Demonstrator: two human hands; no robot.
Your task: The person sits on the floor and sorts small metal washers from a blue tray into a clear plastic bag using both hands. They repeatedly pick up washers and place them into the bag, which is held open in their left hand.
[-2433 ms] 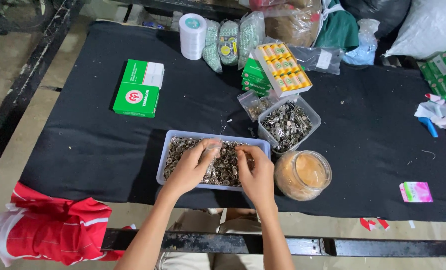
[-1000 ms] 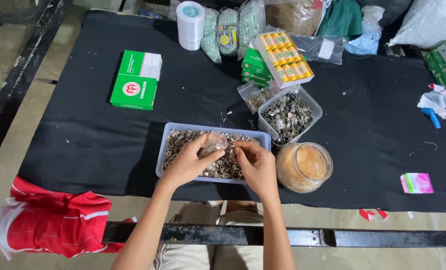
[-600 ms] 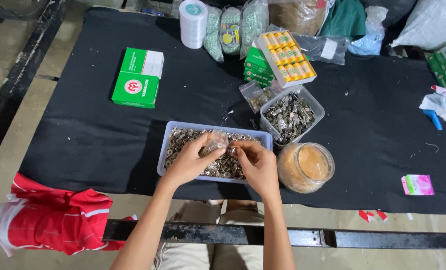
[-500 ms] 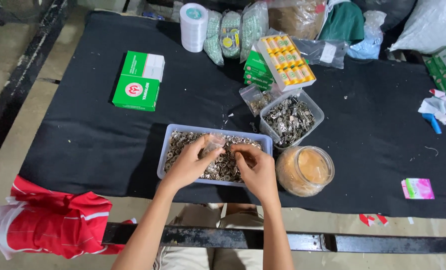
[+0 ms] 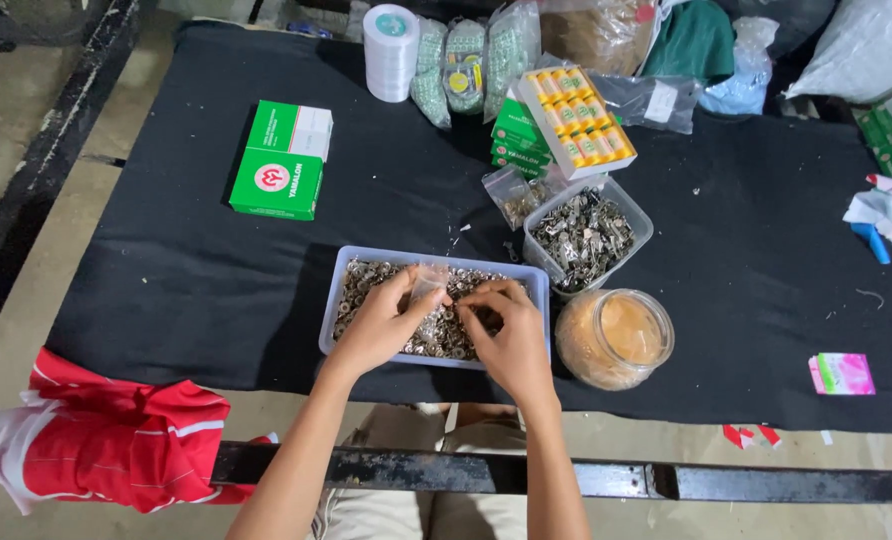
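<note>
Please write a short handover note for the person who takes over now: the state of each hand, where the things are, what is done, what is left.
Left hand: over the shallow tray of small metal pieces, pinching one edge of a small clear bag.
Right hand: fingertips at the same bag, above the tray.
Nearby: square tub of metal clips behind the tray, jar of orange-tan material to its right, green box at far left.
Done: bag is held over the tray; its contents cannot be made out.
Left: the tray is full of loose pieces.
</note>
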